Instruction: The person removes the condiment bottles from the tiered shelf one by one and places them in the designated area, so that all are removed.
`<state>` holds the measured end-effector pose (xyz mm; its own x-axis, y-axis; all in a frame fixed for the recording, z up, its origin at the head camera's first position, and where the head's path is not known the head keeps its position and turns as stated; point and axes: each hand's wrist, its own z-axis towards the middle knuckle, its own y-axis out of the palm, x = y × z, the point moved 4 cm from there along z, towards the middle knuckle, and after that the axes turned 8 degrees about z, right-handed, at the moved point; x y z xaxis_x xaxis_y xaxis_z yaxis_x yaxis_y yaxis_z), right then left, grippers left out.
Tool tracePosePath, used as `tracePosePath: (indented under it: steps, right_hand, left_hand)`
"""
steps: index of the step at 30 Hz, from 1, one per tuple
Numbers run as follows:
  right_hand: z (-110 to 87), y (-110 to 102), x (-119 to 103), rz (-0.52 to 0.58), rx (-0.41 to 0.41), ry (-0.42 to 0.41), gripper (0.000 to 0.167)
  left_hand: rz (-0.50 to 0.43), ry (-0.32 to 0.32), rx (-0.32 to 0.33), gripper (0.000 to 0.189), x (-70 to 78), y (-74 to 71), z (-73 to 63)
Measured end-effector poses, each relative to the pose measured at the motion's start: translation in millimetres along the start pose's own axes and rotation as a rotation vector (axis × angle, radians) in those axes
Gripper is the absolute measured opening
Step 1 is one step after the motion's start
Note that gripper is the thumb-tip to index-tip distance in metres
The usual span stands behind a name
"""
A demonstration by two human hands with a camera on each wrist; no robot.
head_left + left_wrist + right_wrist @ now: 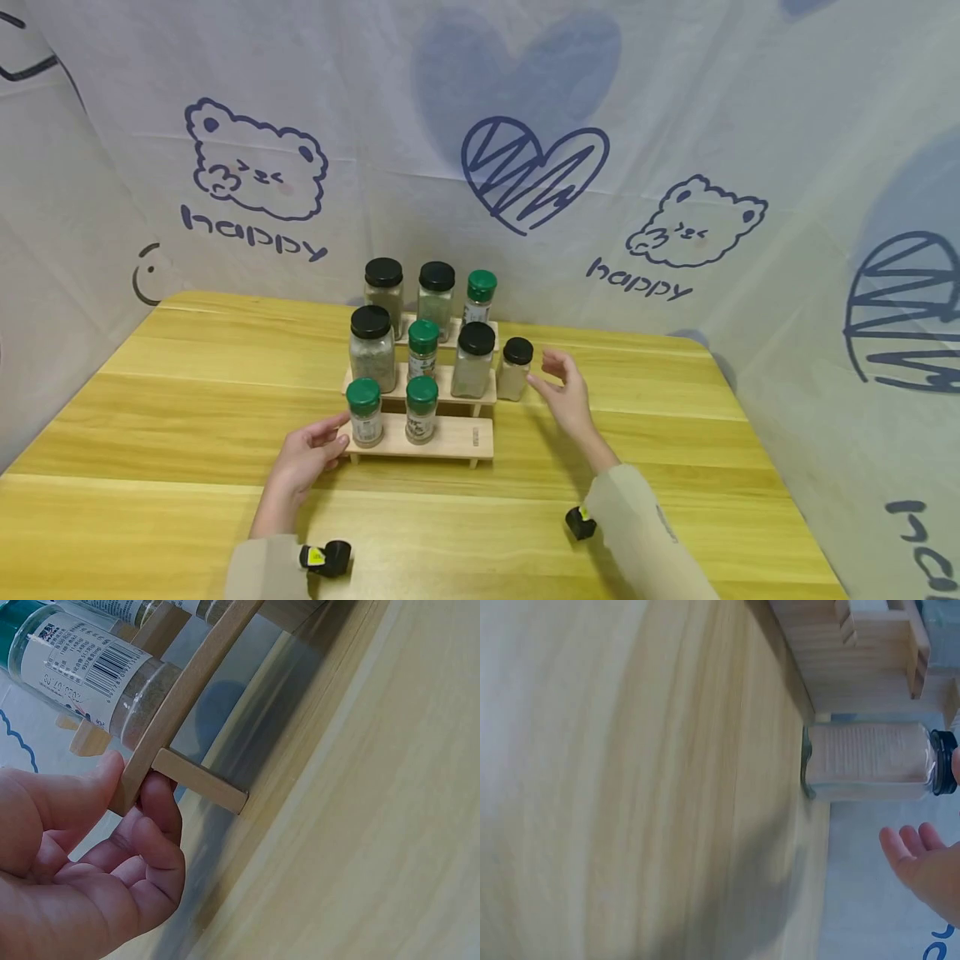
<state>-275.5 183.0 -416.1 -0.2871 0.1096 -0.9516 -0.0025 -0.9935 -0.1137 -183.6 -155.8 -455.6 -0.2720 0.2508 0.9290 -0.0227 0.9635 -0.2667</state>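
Observation:
A three-step wooden spice rack [450,448] carries jars with black and green lids. At its lowest step, my left hand [303,458] pinches the left end, thumb above and curled fingers beneath the board [146,761]. Close by that thumb stands a green-lidded spice jar [366,414]. To the right of the rack, a black-lidded glass jar [514,371] with pale contents stands upright on the table. My right hand [566,396] is beside this jar, fingers spread and loosely bent; in the right wrist view the fingers [911,844] show a gap from the glass body.
A second green-lidded jar [422,410] is on the front step. The middle step bears two black-lidded jars [472,362] and a green-lidded one [423,354]; three more jars stand on the back step. A printed cloth [420,208] hangs behind the wooden table [450,533].

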Motion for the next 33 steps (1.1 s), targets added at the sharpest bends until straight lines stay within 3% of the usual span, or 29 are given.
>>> tracePosePath:
  steps: [6,12,22,33]
  right_hand:
    - [-8.7,0.0,-1.3,0.044,0.045,-0.009,0.035]
    - [-18.4,1.0,-5.5,0.081,0.058,0.034,0.031]
    - [-37.3,18.2,-38.9,0.139,0.032,0.043,0.027]
    - [-45.7,28.2,-22.7,0.186,0.000,0.008,0.028]
  left_hand:
    - [-0.001,-0.005,0.001,0.041,-1.1,0.3,-0.8]
    - [-0.007,-0.009,-0.001,0.041,-0.1,1.3,-2.3]
    - [-0.008,-0.007,-0.001,0.041,-0.1,0.6,-1.3]
    - [-0.014,0.000,-0.002,0.041,-0.1,0.9,-1.3]
